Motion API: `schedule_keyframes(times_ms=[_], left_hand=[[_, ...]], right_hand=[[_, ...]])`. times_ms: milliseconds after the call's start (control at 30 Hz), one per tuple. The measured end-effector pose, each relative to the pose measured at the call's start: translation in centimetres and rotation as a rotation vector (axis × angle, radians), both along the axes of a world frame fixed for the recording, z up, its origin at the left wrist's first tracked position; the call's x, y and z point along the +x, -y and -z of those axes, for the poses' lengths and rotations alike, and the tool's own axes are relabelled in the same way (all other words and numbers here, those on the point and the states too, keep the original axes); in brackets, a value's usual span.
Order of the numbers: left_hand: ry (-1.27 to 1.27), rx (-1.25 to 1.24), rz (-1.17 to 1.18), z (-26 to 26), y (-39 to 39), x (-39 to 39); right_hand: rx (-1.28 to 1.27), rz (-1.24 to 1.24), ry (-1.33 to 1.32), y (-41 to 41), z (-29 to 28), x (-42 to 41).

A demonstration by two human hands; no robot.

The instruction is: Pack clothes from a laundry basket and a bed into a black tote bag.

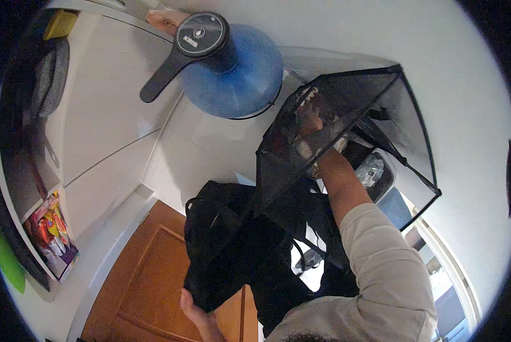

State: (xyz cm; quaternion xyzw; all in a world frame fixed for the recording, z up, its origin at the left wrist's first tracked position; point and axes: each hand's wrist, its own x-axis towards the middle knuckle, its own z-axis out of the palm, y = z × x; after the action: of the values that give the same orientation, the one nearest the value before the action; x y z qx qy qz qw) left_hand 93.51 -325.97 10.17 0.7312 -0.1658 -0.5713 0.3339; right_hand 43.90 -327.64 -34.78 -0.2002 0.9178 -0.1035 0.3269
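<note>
A black fabric bundle (238,239), perhaps a garment or bag, hangs before me, in front of a wooden door. My left hand (195,310) grips its lower edge, fingers partly hidden behind the cloth. A black-framed mesh hamper (349,79) stands at upper right, against a white wall. My right arm, in a light sleeve, reaches into it. Seen dimly through the mesh, my right hand (310,122) is among crumpled cloths; its grip is unclear.
A blue water jug (247,72) with a black pump (202,36) on top stands at upper centre. A brown panelled door (144,273) is at lower left. Along the left are shelves with a colourful package (52,235) and a green object (7,258). A grey-rimmed container (373,175) lies behind the hamper.
</note>
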Motion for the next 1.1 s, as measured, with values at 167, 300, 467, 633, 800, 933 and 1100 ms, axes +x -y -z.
schedule_keyframes(times_ms=[167, 300, 467, 633, 800, 933, 1100], left_hand=[[0.0, 0.09, 0.134, -1.1, -2.0, 0.2], [0.075, 0.03, 0.125, -5.7, -3.1, 0.5], [-0.032, -0.045, 0.099, -11.5, -3.0, 0.8], [-0.19, -0.1, 0.019, -21.2, -1.7, -0.8], [-0.368, -0.206, -0.058, -27.7, -1.6, -3.0], [-0.436, -0.244, -0.009, -32.3, -2.6, -5.6], [-0.524, -0.338, 0.23, -39.4, -6.3, -11.1]], right_hand=[[0.239, -0.802, -0.413, -4.4, -7.7, -0.1], [-0.185, -0.258, -0.06, -5.4, -22.9, 3.4], [-0.465, -0.064, 0.167, -10.8, -42.4, 2.8], [-0.442, 0.033, 0.151, -14.8, -60.1, 2.9], [-0.584, 0.248, 0.508, -19.9, -75.0, 1.6], [-0.748, 0.009, 0.633, -23.1, -74.6, 0.3], [-1.041, -0.694, 0.696, -7.8, -72.2, 13.7]])
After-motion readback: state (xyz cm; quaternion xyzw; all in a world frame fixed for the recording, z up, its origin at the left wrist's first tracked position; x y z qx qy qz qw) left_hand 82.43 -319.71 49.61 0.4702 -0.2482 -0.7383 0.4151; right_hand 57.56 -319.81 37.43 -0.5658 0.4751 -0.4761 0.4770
